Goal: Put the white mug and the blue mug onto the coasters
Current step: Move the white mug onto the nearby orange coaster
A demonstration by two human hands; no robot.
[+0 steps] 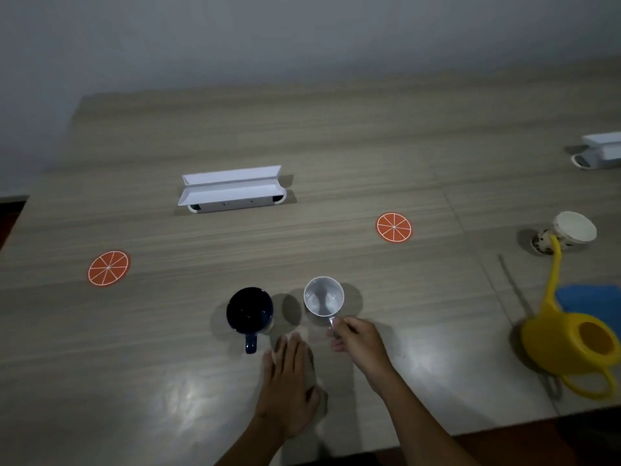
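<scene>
From my head camera I look down on a pale wood-grain surface; my right hand is closed around the handle of the white mug, fingers curled on it, and the mug stands upright with its mouth open to me; whether it rests on the surface or is just lifted I cannot tell. My left hand lies flat, palm down, fingers spread and holding nothing, just beside the right hand and near the blue mug; the blue mug stands upright on the surface to the left of the white one, close to it but apart, its handle pointing back toward me and untouched.

Neither mug is on a coaster; the left coaster, an orange-slice disc, lies well apart to the left of the blue mug; the right coaster, the same pattern, lies farther back and to the right of the white mug; both are bare.

Further back, between the coasters, stands a white folded paper stand; a second one sits at the far right edge. On the right a yellow watering can lies beside a blue cloth; its spout reaches toward a speckled cup tipped on its side.
</scene>
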